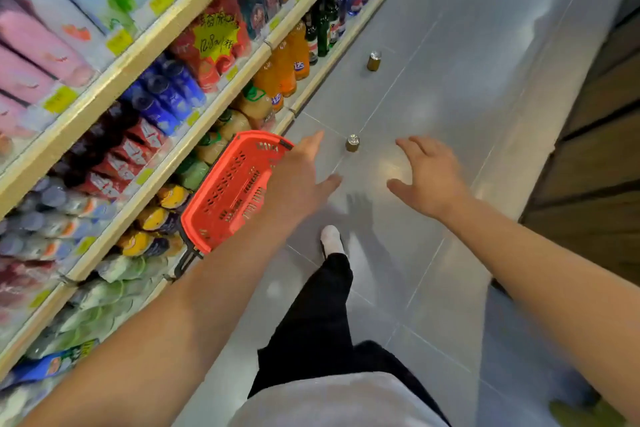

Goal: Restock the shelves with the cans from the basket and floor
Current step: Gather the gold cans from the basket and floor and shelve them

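Both hands are empty with fingers spread wide. The left hand [304, 172] sits at centre frame, overlapping the rim of the red basket [228, 191]; the right hand [427, 177] sits just right of centre. The nearer can [352, 143] stands upright on the floor [467, 97], long axis vertical, its silver top facing the camera. In the frame it appears between the two hands and slightly above their fingertips (that is, farther along the aisle), touching neither. The left fingertips appear marginally closer to it than the right, so either hand could plausibly close around its side.

A second can [374, 61], also upright, stands well beyond, toward the upper centre, near the bottom shelf [304, 94] edge. The basket's contents cannot be determined from this angle.
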`<state>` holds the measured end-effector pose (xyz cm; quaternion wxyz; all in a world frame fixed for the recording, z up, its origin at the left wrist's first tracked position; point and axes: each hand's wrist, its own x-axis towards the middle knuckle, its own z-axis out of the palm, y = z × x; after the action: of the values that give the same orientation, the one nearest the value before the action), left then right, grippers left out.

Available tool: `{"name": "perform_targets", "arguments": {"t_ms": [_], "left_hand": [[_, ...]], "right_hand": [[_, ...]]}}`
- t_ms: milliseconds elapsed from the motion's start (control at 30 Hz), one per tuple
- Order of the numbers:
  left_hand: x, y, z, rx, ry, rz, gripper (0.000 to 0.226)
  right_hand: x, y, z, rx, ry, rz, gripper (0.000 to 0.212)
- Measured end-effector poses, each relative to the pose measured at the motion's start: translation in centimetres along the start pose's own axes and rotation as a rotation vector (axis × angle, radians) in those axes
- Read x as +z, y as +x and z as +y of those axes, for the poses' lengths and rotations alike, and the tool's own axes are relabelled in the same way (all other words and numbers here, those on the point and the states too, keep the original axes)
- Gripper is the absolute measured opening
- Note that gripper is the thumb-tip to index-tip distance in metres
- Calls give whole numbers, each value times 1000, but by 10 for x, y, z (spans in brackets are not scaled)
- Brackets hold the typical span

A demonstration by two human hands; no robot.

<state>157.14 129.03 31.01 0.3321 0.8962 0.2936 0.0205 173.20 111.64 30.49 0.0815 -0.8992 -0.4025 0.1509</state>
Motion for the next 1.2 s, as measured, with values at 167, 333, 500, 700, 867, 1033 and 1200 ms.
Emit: {"name": "perform_targets", "arguments": {"t_ms": [167,333,500,700,867,1033,1200], "left_hand": [[40,104,17,25,31,-130,81],[75,188,19,-27,51,-211,84],[122,272,20,-46,82,-203,79],[198,355,-8,-233,87,-239,87],[260,401,-46,-305,82,-262,83],[347,442,-121,-380,73,-275,78],[431,482,-203,-432,98,-289,79]], "right_hand": [[-1,76,60,86,52,-49,73],[10,148,110,96,60,-141,78],[35,231,170,98,104,-194,80],[95,326,244,81,104,-349,80],[157,389,277,31,69,-413,81],[254,451,292,8,68,-437,81],[362,496,305,-18,85,-444,81]]}}
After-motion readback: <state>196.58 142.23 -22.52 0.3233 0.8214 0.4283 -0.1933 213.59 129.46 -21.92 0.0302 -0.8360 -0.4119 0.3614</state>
